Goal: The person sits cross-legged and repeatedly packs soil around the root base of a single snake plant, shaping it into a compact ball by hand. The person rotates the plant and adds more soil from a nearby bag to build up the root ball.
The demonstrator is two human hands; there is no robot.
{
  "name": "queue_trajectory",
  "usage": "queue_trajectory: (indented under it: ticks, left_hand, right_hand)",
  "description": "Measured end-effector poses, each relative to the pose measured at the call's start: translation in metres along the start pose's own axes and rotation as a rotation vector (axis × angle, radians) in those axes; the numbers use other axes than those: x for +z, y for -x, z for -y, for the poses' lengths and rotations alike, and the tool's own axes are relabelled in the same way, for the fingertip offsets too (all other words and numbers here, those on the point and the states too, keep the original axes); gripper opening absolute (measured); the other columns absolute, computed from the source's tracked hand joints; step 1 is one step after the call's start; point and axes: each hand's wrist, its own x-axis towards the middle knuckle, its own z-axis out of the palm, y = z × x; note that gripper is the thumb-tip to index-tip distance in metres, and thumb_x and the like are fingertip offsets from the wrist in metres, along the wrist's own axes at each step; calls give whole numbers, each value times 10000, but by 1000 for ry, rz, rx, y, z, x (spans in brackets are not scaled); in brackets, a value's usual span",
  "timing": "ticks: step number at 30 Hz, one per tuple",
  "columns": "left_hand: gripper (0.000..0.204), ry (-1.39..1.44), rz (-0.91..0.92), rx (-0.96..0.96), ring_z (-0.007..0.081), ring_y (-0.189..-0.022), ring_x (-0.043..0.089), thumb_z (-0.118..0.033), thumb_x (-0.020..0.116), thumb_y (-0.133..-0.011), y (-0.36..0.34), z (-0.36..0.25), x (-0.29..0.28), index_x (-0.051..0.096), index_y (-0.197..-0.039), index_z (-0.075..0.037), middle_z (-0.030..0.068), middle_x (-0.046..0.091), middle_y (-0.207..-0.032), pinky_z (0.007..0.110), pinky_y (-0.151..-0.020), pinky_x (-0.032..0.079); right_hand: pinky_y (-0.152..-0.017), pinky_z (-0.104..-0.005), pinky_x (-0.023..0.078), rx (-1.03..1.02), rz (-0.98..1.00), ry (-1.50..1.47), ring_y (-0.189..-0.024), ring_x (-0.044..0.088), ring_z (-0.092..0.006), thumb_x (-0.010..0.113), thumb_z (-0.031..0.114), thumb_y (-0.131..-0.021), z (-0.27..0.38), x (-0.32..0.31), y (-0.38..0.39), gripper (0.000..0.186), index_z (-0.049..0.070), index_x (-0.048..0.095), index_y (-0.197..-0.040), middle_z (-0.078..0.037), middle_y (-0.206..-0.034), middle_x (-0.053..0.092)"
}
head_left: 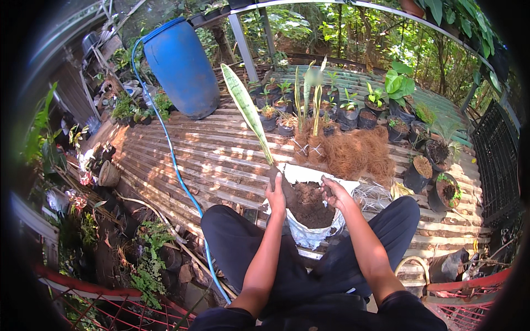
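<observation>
My left hand (276, 194) is wrapped around the dark, soil-covered base of a snake plant cutting. The long, pale-edged snake plant leaf (247, 110) rises from it, tilted up to the left. Between my knees stands a white sack (307, 236) with its top folded open, holding dark loose soil (312, 207). Over the sack's right side is my right hand (335, 194), its fingers curled together and dirty; what lies in them, if anything, is too small to tell.
Brown coconut fibre (359, 154) lies beyond the sack, beside wrapped, tied snake plants (315, 146). Potted plants line the back and right. A blue barrel (182, 69) stands far left; a blue hose (178, 171) crosses the corrugated sheet floor (237, 146). Clear plastic strips (375, 196) lie right.
</observation>
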Motion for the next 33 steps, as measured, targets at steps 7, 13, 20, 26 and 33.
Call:
queue_trajectory:
  ticks: [7, 13, 20, 26, 33]
  left_hand:
    - [638, -98, -50, 52, 209, -1092, 600, -440, 673, -935, 14, -11, 5, 598, -1295, 82, 134, 661, -1207, 331, -975, 442]
    - [676, -136, -70, 55, 210, -1099, 593, -478, 667, -928, 16, -12, 10, 591, -1303, 79, 134, 652, -1223, 334, -976, 442]
    - [680, -102, -39, 36, 205, -1075, 588, -499, 671, -919, 12, -6, 11, 598, -1284, 69, 131, 651, -1186, 334, -972, 441]
    - [656, -74, -15, -3, 196, -1029, 610, -490, 665, -922, 7, -4, 6, 598, -1289, 49, 127, 662, -1144, 336, -925, 472]
    - [596, -45, -26, -66, 185, -823, 669, -488, 667, -921, 5, 1, -5, 618, -1231, 19, 97, 680, -978, 325, -771, 530]
  right_hand:
    - [-368, -241, 199, 6, -128, 117, -409, 314, -91, 558, 631, -949, -9, 5, -6, 547, 162, 402, -714, 29, -553, 375]
    - [-382, -282, 196, -252, -262, 357, -386, 268, -105, 510, 601, -989, -19, 4, -24, 556, 177, 369, -658, 39, -509, 313]
    - [-479, -288, 411, -249, -48, 145, -556, 526, -145, 540, 414, -1011, -16, 23, 4, 336, 91, 585, -930, -14, -707, 554]
    - [-572, -275, 523, -82, 177, -107, -692, 612, -137, 588, 304, -995, -4, 9, 10, 253, 63, 605, -1068, -76, -927, 686]
    - [-657, -217, 565, -87, 153, -214, -766, 600, -112, 641, 264, -978, -1, 18, 6, 257, 97, 598, -1170, -41, -958, 633]
